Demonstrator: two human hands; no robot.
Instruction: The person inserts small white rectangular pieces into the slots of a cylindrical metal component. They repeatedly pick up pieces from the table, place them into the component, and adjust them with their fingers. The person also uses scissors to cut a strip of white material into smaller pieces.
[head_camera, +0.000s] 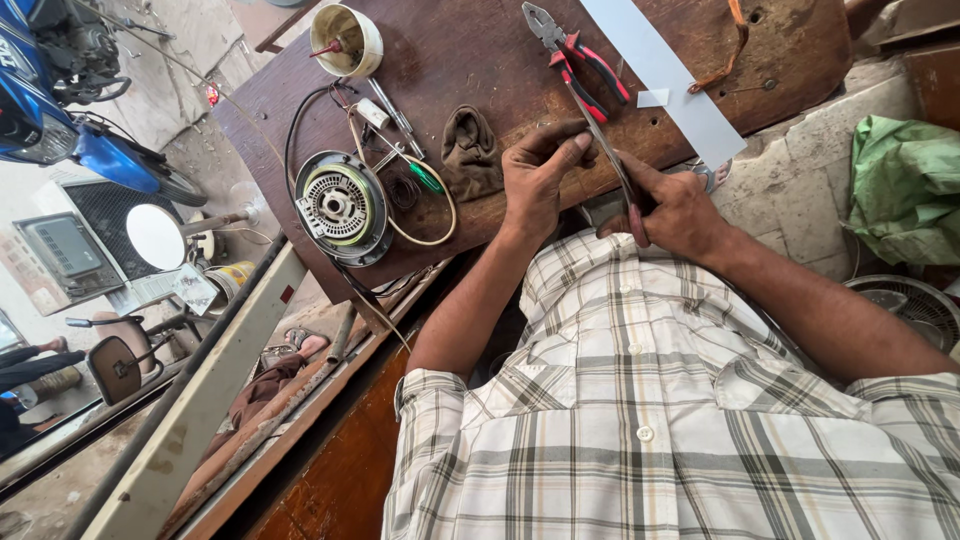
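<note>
Checked shirt sleeves (640, 400) fill the nearest part of our view; from them our two forearms reach onto a dark brown wooden bench top (470, 60), worn and scratched, with small holes near its far edge. Our right hand (675, 212) is clenched around the handle end of a thin, dark metal tool (605, 150). Our left hand (540, 175) pinches the same shaft between thumb and forefinger, higher up its length. The tool lies just above the bench edge, between the hands; its long axis runs diagonally, from our right palm up and leftward toward the pliers, its far end pointing away from us.

Beside our left hand lies a crumpled brown rag (470, 150). Further left we see a round recoil-starter housing (342, 205) with a cream cord (440, 215) looped near it, and a green-handled screwdriver (425, 178) between them. Beyond the hands rest red-and-black-handled pliers (575, 55), touching the tool's far end or nearly so. A pale grey flat strip (665, 75) crosses the bench just beside the pliers. At the far left corner stands a cream bowl (348, 38).

Past the bench, we note a concrete floor, a blue motorcycle (60, 110), a green cloth (905, 185) on stone blocks, and a fan grille (915, 305).
</note>
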